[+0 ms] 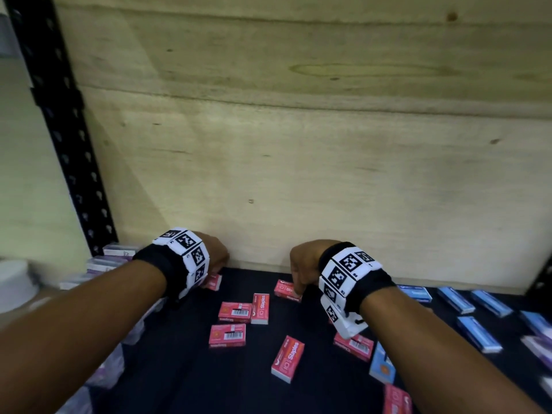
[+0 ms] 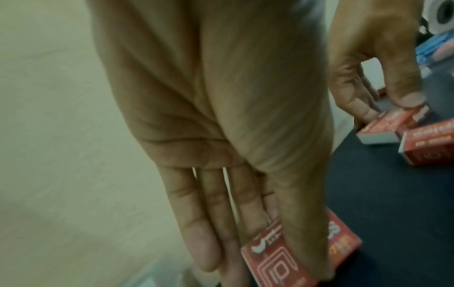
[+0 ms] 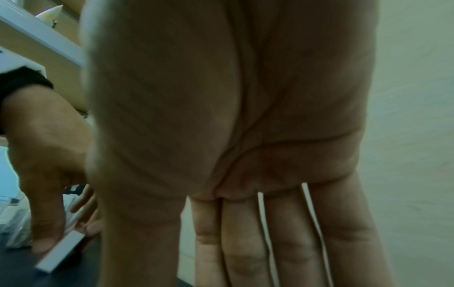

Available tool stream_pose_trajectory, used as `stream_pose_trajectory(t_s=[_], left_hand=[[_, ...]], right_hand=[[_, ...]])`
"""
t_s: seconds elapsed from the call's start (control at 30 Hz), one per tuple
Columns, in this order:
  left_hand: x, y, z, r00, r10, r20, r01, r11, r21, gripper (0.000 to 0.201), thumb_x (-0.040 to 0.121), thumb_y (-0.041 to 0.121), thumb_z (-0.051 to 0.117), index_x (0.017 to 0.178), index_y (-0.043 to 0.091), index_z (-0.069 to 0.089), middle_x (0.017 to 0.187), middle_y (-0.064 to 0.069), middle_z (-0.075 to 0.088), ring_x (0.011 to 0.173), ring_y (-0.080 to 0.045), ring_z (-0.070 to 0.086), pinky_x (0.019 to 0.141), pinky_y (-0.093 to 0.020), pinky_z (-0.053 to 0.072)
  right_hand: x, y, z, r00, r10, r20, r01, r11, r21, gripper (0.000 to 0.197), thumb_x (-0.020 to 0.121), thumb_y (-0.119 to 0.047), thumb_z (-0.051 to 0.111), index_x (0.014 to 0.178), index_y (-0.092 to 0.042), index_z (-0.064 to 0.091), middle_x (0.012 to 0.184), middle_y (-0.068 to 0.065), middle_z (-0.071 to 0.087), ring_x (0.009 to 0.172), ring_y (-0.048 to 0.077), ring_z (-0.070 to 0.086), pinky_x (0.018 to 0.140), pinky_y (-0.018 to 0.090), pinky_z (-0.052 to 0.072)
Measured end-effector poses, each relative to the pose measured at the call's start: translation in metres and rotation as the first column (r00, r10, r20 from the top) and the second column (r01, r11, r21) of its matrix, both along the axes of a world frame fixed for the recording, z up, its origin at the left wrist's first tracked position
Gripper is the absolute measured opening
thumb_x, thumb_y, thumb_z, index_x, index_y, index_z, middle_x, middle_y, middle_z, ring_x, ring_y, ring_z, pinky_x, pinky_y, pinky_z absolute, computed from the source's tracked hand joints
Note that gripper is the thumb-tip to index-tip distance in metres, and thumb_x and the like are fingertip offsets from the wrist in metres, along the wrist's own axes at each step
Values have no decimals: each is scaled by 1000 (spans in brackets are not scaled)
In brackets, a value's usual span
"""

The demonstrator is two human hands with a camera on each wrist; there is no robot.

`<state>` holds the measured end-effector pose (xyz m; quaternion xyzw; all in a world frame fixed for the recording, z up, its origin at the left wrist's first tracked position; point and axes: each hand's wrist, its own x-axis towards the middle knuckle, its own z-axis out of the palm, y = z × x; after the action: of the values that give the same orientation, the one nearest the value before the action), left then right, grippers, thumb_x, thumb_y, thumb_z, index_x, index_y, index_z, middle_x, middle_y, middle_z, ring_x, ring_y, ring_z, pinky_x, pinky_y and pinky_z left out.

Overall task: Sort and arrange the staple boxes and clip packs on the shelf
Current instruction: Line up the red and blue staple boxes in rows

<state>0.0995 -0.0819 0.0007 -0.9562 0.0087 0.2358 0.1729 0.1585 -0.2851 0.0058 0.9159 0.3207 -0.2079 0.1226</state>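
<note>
Both hands reach to the back of the dark shelf [image 1: 179, 369], where it meets the plywood back panel [image 1: 298, 144].

The left hand [image 1: 215, 252], at centre left of the head view, has its fingers extended downward and its thumb set on a red staple box [image 2: 302, 252]. The thumb and forefinger seem to pinch that box, though blur in the left wrist view leaves this uncertain. The box lies flat, just before the panel.

The right hand [image 1: 304, 264], at centre right, pinches a second red box [image 1: 288, 289] between thumb and fingertips. This box too lies flat, its long axis running roughly left to right across the frame. Each hand stands directly over its own box.

Between the hands and lower in the frame lie more loose red boxes [image 1: 234, 312] at mixed angles. They leave dark shelf bare along the back edge between the hands. That strip looks like the likeliest room for lining the two held boxes up.

Blue boxes [image 1: 455, 300] sit in rows at the right of the frame. Purple packs [image 1: 107, 262] are stacked at the left, by the black upright post [image 1: 59, 130]. Both groups, I judge, hem in sideways travel.
</note>
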Motion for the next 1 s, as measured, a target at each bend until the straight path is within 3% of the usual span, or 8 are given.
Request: stream_pose_trajectory(t_s=[0.07,0.13,0.23,0.43,0.57,0.7,1.0], left_hand=[[-1,-6,2,998,3,63,0,999,-42,26,77,6,72,98,17,59,87,4,57,86,-18,56,57,-23,38],[0,-13,2,988,-1,157,19,993,-117,32,79,5,67,109,16,64,100,0,63,96,-21,59,68,-22,39],[5,-21,-2,973,-1,231,51,977,-208,34,84,8,66,116,16,65,117,-2,65,106,-22,61,78,-23,43],[6,-24,-13,955,71,288,16,958,-287,31,83,22,73,113,18,67,113,-2,68,101,-22,64,79,-26,49],[1,-20,-17,944,86,317,-7,970,-242,27,87,22,66,114,14,61,113,-5,65,102,-24,63,73,-27,44],[-2,-16,-18,939,113,324,-24,964,-266,22,91,24,62,111,18,57,113,-5,64,101,-25,62,75,-26,44],[-4,-10,-21,923,151,355,-41,954,-298,25,89,26,63,113,19,56,114,-4,63,102,-25,61,75,-26,43]], right_hand=[[2,1,0,1000,1,-14,-1,1000,-11,38,85,-33,76,111,-6,72,111,7,73,105,25,68,91,40,55],[5,3,-2,1000,-4,-19,4,1000,-15,39,83,-34,77,111,-7,71,111,7,72,104,26,67,91,42,55],[10,7,-9,999,-8,32,8,1000,13,37,85,-35,73,111,-9,69,109,8,71,101,27,67,87,39,55],[19,12,-28,971,20,237,-34,998,54,25,73,-34,78,90,-20,67,84,1,69,73,22,66,65,35,57],[12,13,-23,981,32,190,-37,999,24,29,81,-30,76,103,-12,69,99,7,71,84,25,68,54,27,46],[9,11,-21,986,22,167,-33,997,66,36,95,-24,64,125,-4,60,122,12,64,109,28,63,74,30,44],[-1,13,-20,979,34,202,-50,996,72,38,97,-18,60,130,-1,57,128,15,62,113,30,61,77,30,43]])
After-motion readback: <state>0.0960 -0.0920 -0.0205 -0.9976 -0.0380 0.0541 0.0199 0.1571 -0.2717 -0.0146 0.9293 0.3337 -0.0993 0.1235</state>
